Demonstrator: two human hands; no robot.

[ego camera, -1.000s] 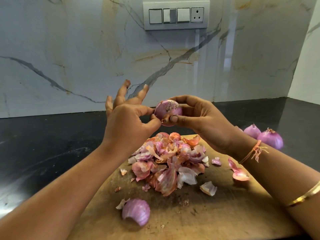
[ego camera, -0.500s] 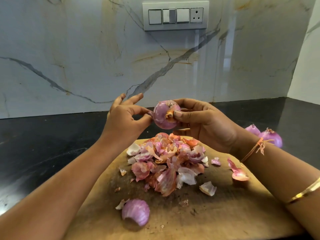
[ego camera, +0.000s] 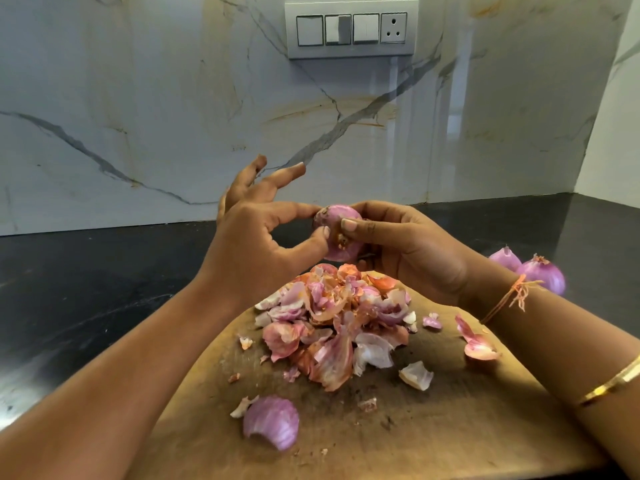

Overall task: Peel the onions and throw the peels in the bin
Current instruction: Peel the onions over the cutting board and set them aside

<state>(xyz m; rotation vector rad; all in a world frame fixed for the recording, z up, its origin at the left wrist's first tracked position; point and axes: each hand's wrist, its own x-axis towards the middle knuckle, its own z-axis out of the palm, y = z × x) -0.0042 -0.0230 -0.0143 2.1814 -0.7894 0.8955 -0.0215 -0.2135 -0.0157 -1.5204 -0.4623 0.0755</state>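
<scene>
Onion in hand: one purple onion [ego camera: 341,216] is held up in the air between the two hands, above the far end of the peel heap and clear of it.
Right hand: the right hand [ego camera: 408,251] cups the onion from the right and behind, fingers curled round it, with the thumb laid across the front by the brownish root end.
Left hand: the left hand [ego camera: 256,244] meets the onion from the left; thumb and forefinger close on its left edge in a pinch, and the other three fingers fan upward, touching nothing.
Skin: I cannot tell from here whether the pinch has a loose flap or only the surface.
Peel heap: a pile of pink, white and orange peels [ego camera: 336,317] lies on the wooden cutting board [ego camera: 450,427], directly under the hands.
Stray bits: one large curved purple peel [ego camera: 272,422] sits alone near the board's front, and another pink piece [ego camera: 478,344] lies by the right wrist.
Other onions: two more onions [ego camera: 542,273] rest on the dark countertop [ego camera: 86,271], beyond the right forearm, just beside each other.
Wrist: an orange thread [ego camera: 512,296] and a gold bangle [ego camera: 613,386] sit on the right arm.
</scene>
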